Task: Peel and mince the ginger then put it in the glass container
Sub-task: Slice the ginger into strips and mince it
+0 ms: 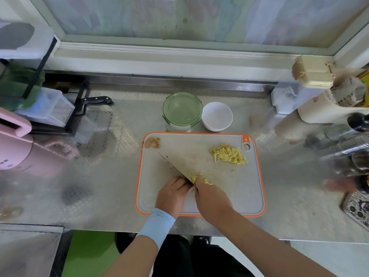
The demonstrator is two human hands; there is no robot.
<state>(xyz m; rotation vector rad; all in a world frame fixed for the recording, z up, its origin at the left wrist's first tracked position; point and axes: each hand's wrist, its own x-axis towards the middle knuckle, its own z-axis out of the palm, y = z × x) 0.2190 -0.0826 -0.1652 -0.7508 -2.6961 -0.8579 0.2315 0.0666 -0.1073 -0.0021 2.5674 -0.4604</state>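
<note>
Cutting board [239,186]: showing grey, orange rim running round; ginger strips [227,154], far right on it: showing pale yellow; glass container [182,108]: showing green; bowl [217,116]: showing white; wristband [157,224]: showing light blue; appliance [12,154], left: showing pink; counter [99,186]: carrying diamond embossing on steel grey.

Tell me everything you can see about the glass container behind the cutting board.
The glass container is round, with clear walls and a translucent green lid sitting on top, green clip tabs at its sides. It stands upright on the steel counter, just beyond the far edge of the cutting board, close beside the white bowl. It looks empty.
</note>
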